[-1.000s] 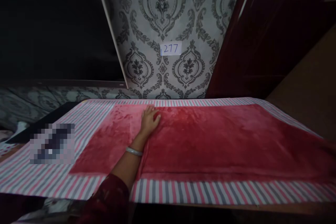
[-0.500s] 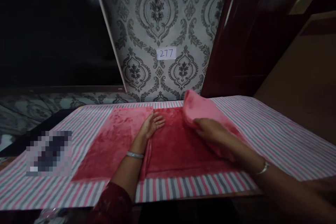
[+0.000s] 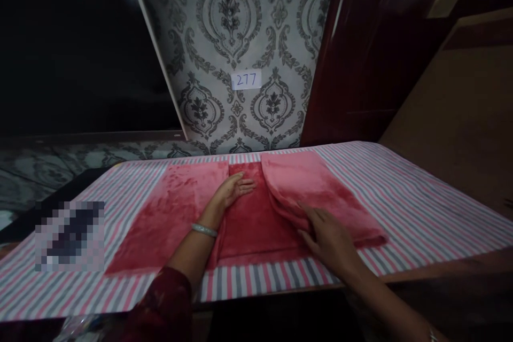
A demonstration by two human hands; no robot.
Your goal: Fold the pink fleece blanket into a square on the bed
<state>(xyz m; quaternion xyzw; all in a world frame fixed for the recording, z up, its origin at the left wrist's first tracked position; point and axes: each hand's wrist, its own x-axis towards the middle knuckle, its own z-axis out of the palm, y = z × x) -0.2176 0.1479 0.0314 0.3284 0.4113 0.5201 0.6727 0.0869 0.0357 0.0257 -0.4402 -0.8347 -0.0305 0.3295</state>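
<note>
A red plush cloth lies on the table, with its left and right sides folded inward and a darker strip between them. My left hand, palm turned sideways and fingers stretched out, rests along the inner edge of the left fold. It grips nothing. My right hand holds the near inner edge of the right flap, thumb below and fingers on top. That edge is slightly raised and curved near the hand, while the flap's far part lies flat.
A pink, grey and white striped cover spreads over the table. Behind are a large dark screen, patterned wallpaper with a paper label reading 277, and a dark red panel. A brown board stands right. A blurred patch covers something at left.
My right hand has brought the raised right flap down and nearer to me, so it now lies mostly flat. My left hand has stayed at the left fold. The view has shifted slightly.
</note>
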